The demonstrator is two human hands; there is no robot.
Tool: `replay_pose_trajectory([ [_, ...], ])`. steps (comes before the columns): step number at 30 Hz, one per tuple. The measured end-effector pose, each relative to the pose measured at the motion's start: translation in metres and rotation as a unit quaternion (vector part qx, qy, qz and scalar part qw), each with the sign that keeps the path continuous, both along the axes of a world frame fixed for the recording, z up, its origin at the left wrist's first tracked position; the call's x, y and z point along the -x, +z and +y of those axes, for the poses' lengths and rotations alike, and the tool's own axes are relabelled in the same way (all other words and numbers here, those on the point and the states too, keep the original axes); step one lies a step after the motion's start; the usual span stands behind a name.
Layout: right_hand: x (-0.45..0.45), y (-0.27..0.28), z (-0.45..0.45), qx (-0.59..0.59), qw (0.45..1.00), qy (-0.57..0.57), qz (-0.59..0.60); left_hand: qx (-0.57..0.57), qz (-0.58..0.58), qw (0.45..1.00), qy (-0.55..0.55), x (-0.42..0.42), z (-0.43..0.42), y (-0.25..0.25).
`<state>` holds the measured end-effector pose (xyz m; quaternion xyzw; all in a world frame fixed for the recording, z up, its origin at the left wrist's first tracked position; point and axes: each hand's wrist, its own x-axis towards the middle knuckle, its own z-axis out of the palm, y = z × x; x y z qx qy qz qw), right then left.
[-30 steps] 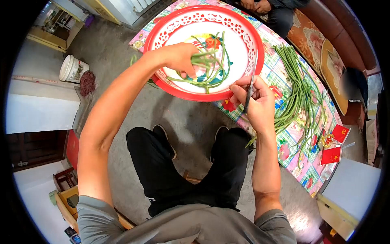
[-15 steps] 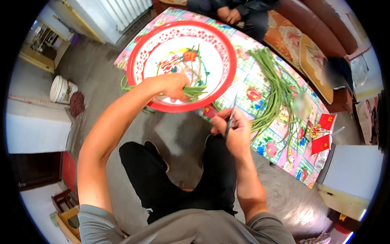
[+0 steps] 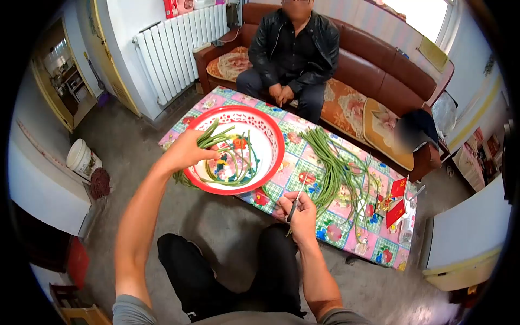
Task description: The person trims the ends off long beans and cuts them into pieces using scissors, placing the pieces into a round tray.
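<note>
Since the earlier frame, the left hand [image 3: 187,150] has moved from the near side of the basin to its left side, and the view has lifted to take in more of the brown sofa [image 3: 379,54], where another person [image 3: 295,59] sits with hands together. In front of the sofa stands the bench [image 3: 336,233], covered by a flowered, checked cloth. On its left part rests the wide red-rimmed basin [image 3: 279,141], with a few long strands [image 3: 249,157] curving inside. Right of the basin, the large pile of green beans [image 3: 327,168] lies spread on the cloth, and beyond it, near the right end, stand two small red flags [image 3: 397,188]. The left fingers are closed around a bunch of beans [image 3: 208,138] at the basin's left side. Near the bench's front edge, the right hand [image 3: 303,216] grips a slim, dark-handled blade [image 3: 296,208], its tip pointing away from the body.
</note>
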<state>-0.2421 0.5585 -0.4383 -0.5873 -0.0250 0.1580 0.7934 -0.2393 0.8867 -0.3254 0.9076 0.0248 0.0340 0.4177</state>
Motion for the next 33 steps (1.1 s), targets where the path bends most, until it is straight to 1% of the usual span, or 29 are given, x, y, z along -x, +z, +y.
replay_pose_trajectory([
  [2,0.001,0.010,-0.001,-0.018,1.000,0.018,-0.018,-0.003,-0.011,1.000,0.017,0.027,-0.008,0.015],
  [3,0.006,0.013,0.001,0.006,0.999,0.027,-0.038,0.022,-0.024,0.998,0.059,0.042,-0.010,0.015],
  [4,0.012,0.013,0.004,0.004,0.999,0.026,-0.041,0.047,-0.036,0.993,0.100,0.055,-0.013,0.012],
  [6,0.028,0.008,0.012,-0.022,0.996,0.079,-0.025,0.109,-0.052,0.988,0.098,0.083,-0.026,-0.001],
  [7,0.037,0.007,0.017,-0.030,0.995,0.090,-0.013,0.113,-0.046,0.987,0.103,0.098,-0.036,-0.004],
  [8,0.044,0.001,0.022,-0.034,0.994,0.104,-0.002,0.155,-0.050,0.982,0.099,0.110,-0.049,-0.007],
  [10,0.062,-0.001,0.032,-0.056,0.990,0.125,0.026,0.218,-0.024,0.970,0.103,0.129,-0.071,-0.019],
  [12,0.076,-0.005,0.041,-0.065,0.989,0.131,0.038,0.203,-0.013,0.976,0.080,0.141,-0.082,-0.049],
  [14,0.086,-0.016,0.046,-0.079,0.986,0.138,0.043,0.234,-0.004,0.970,0.059,0.148,-0.093,-0.075],
  [15,0.091,-0.021,0.047,-0.066,0.986,0.142,0.048,0.239,0.009,0.969,0.056,0.153,-0.096,-0.085],
  [17,0.096,-0.033,0.044,-0.056,0.987,0.141,0.057,0.249,0.020,0.967,0.059,0.160,-0.102,-0.099],
  [18,0.100,-0.037,0.043,-0.047,0.987,0.141,0.067,0.284,0.033,0.956,0.072,0.164,-0.107,-0.105],
  [20,0.105,-0.038,0.041,-0.054,0.988,0.127,0.072,0.288,0.055,0.954,0.062,0.171,-0.110,-0.115],
  [22,0.108,-0.044,0.035,-0.040,0.987,0.135,0.071,0.276,0.048,0.958,0.059,0.176,-0.116,-0.121],
  [23,0.109,-0.046,0.033,-0.008,0.989,0.137,0.060,0.264,0.042,0.962,0.054,0.179,-0.118,-0.124],
  [27,0.114,-0.053,0.020,0.005,0.987,0.149,0.057,0.282,0.042,0.957,0.054,0.188,-0.129,-0.140],
  [30,0.118,-0.047,0.008,0.015,0.990,0.117,0.079,0.301,0.044,0.951,0.055,0.191,-0.135,-0.143],
  [33,0.112,-0.050,-0.018,0.027,0.998,0.041,0.047,0.334,0.035,0.938,0.085,0.195,-0.143,-0.149],
])
